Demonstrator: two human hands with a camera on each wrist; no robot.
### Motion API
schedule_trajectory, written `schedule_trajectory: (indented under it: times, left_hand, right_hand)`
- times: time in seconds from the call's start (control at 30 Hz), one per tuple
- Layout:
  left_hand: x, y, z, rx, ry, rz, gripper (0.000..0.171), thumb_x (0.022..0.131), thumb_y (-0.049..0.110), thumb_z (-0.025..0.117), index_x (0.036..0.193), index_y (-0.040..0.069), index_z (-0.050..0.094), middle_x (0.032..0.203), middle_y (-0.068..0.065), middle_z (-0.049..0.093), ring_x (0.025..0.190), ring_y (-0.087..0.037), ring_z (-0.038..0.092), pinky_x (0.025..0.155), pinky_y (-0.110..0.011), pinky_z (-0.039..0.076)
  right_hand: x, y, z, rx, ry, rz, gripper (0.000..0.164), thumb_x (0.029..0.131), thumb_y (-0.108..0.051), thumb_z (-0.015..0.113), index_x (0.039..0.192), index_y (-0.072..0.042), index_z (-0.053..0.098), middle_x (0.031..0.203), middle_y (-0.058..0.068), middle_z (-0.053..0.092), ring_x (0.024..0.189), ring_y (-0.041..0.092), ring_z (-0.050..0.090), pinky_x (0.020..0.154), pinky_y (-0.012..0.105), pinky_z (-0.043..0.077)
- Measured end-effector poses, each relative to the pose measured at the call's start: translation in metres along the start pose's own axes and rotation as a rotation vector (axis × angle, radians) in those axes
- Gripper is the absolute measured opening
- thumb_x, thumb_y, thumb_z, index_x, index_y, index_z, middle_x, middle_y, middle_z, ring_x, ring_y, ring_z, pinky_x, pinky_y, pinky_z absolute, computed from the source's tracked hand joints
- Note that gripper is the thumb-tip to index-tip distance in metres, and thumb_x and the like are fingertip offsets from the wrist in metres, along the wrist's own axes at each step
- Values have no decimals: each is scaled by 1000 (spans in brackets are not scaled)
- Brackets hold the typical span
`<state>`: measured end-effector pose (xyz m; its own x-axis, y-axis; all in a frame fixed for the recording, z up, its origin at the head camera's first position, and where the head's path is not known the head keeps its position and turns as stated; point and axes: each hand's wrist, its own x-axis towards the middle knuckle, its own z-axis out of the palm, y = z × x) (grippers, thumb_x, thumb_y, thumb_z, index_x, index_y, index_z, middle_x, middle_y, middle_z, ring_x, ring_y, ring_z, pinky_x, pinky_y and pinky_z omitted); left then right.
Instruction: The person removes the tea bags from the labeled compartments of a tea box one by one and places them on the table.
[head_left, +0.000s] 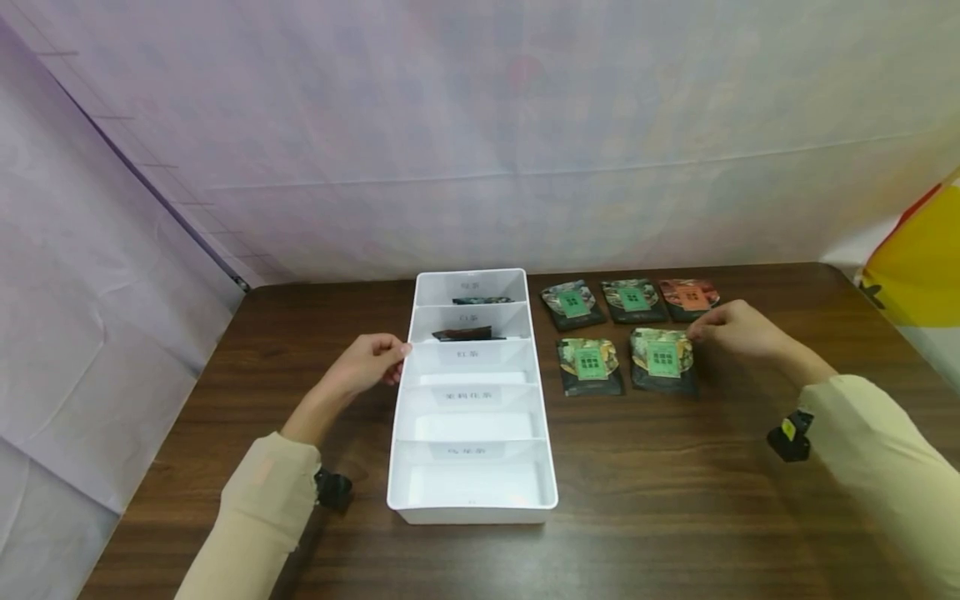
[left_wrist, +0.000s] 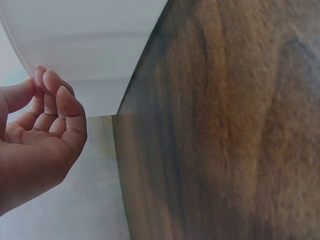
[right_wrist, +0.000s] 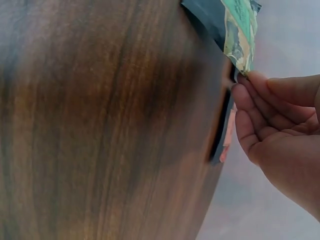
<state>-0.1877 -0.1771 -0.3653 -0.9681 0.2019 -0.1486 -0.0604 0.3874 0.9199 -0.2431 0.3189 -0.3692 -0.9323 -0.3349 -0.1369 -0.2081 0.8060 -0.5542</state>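
A long white divided box [head_left: 472,517] stands on the table, and my left hand [head_left: 367,364] pinches its left rim between thumb and fingers. In the left wrist view that hand [left_wrist: 47,117] grips the edge near the box's pale side wall [left_wrist: 100,55]. On the right, my right hand [head_left: 738,329] pinches the upper right corner of a tea packet [head_left: 663,367] with a green label. The right wrist view shows the thumb and fingertips of this hand [right_wrist: 280,110] on the corner of the packet [right_wrist: 240,35], which is tilted up.
Another pale green packet [head_left: 590,367] lies beside the held one. Behind them are two green-labelled packets [head_left: 573,304] [head_left: 633,302] and an orange one [head_left: 686,298]. The box's two far compartments hold a dark packet [head_left: 482,300] and a brown packet [head_left: 465,334]. A white cloth [head_left: 525,167] hangs behind the table.
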Motion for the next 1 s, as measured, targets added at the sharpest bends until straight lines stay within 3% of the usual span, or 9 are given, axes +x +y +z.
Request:
schedule_trajectory:
  times: [0.47, 1.0]
  left_hand:
    - [1, 0, 1, -8, 3, -10, 20, 95, 7, 48, 82, -8, 53, 63, -3, 50, 58, -12, 50, 57, -25, 46]
    - [0, 0, 0, 2, -6, 1, 20, 95, 7, 48, 83, -8, 53, 63, -3, 50, 59, -11, 50, 58, -27, 47]
  right_hand:
    - [9, -1, 14, -37, 7, -22, 26, 95, -10, 47, 108, 8, 61, 108, 28, 58, 100, 44, 52, 80, 54, 43]
    - [10, 1, 13, -13, 0, 16, 28, 95, -13, 48, 110, 7, 60, 111, 28, 56, 101, 44, 51, 79, 54, 43]
